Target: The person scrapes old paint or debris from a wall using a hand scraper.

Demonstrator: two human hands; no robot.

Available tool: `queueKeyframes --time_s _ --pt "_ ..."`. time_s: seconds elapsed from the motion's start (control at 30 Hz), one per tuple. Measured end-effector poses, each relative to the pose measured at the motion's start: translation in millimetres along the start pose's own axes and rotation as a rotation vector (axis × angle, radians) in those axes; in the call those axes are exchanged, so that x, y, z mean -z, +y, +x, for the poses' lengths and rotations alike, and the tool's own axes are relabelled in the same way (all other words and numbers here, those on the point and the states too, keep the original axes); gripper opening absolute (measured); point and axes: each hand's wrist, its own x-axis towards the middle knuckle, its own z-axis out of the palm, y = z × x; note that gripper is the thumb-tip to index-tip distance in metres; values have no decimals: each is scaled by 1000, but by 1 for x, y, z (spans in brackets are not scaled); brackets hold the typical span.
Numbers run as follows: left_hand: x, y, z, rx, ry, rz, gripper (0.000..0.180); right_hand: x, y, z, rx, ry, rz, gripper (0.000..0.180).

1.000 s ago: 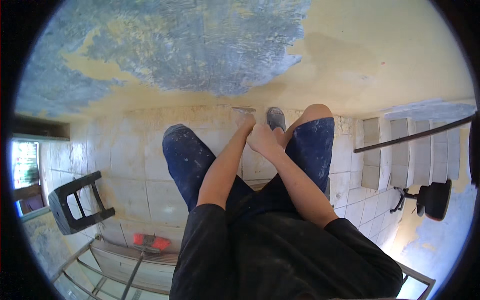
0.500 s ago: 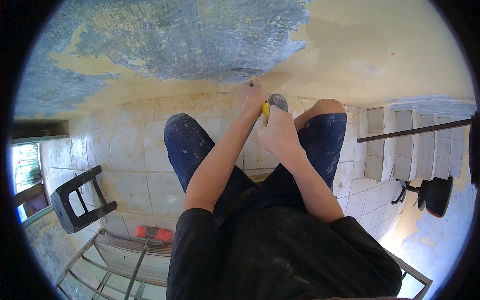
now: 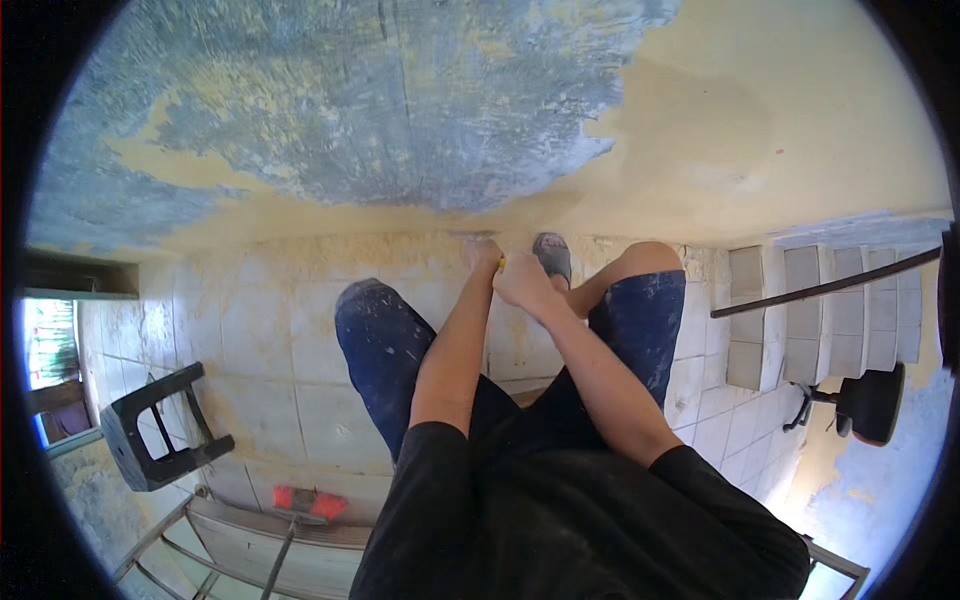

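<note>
My left hand (image 3: 482, 254) is closed around a scraper with a yellow handle (image 3: 501, 263), low by the foot of the wall. Its thin blade (image 3: 472, 235) shows faintly, blurred beyond my fingers. My right hand (image 3: 524, 281) grips the handle's rear end, just right of and nearer than the left. Only a little of the handle is visible between the two. In front of them rises a yellow painted wall (image 3: 700, 150) with a large rough blue-grey patch (image 3: 400, 110) where paint is gone.
My sandalled foot (image 3: 553, 258) is close beyond my right hand. A black stool (image 3: 165, 425) lies on the tiled floor at left, above a red-bristled broom (image 3: 310, 504). Tiled steps (image 3: 800, 315) and a dark rail (image 3: 830, 285) stand at right, with a black chair (image 3: 868, 408) nearer.
Both hands have moved down the wall with the scraper, from the patch's lower edge to near the floor. The view has tilted slightly up, showing more of the wall.
</note>
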Motion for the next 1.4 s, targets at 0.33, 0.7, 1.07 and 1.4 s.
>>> queueKeyframes --time_s 0.33,0.7,1.07,1.4 --pt "16 57 -42 107 114 -298 43 74 -24 -46 -110 -106 -49 28" --pt "8 57 -29 182 -24 -741 41 76 -23 -41 -151 -27 102 29" --pt "-28 -30 12 179 121 -53 38 -42 25 -12 -5 -90 122 33" --pt "34 -56 -24 324 -153 -251 24 -41 -2 -39 -84 -566 198 40"
